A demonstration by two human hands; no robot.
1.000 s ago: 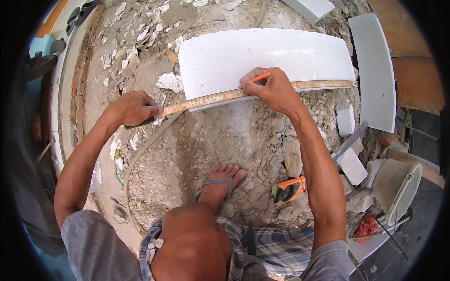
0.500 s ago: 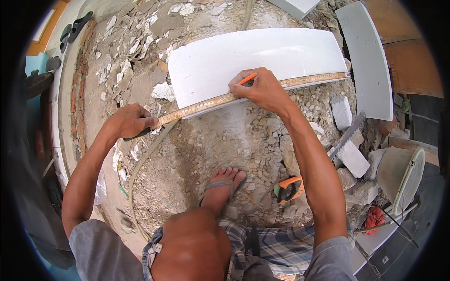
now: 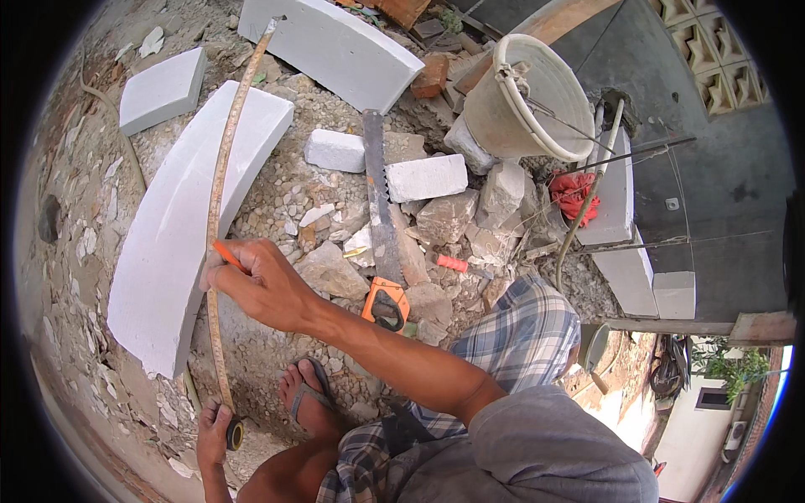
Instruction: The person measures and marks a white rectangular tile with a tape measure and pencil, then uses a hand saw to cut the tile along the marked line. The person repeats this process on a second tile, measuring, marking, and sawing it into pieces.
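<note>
My left hand point(image 3: 215, 432), low at the left, is closed around the case of a tape measure point(image 3: 236, 434). Its worn yellow blade point(image 3: 220, 168) is pulled out along one long edge of a white lightweight block point(image 3: 172, 226) and reaches past its far end. My right hand point(image 3: 267, 287) pinches an orange pencil point(image 3: 230, 256) and rests at the block's edge, against the tape about midway. The pencil's tip is hidden by my fingers. To the right of the block lies a handsaw point(image 3: 383, 210) with an orange handle point(image 3: 387, 303).
More white blocks point(image 3: 335, 50) lie at the back, with a smaller block point(image 3: 163, 90) at the left. Broken pieces point(image 3: 426, 178), rubble and a pale bucket point(image 3: 503, 109) stand to the right. A red cloth point(image 3: 574, 199) and thin rods point(image 3: 637, 155) lie beyond. My sandalled foot point(image 3: 310, 394) is near the tape.
My view has swung to the right, so the block and tape now run up and down at the left. Both hands keep their hold on the tape measure and pencil.
</note>
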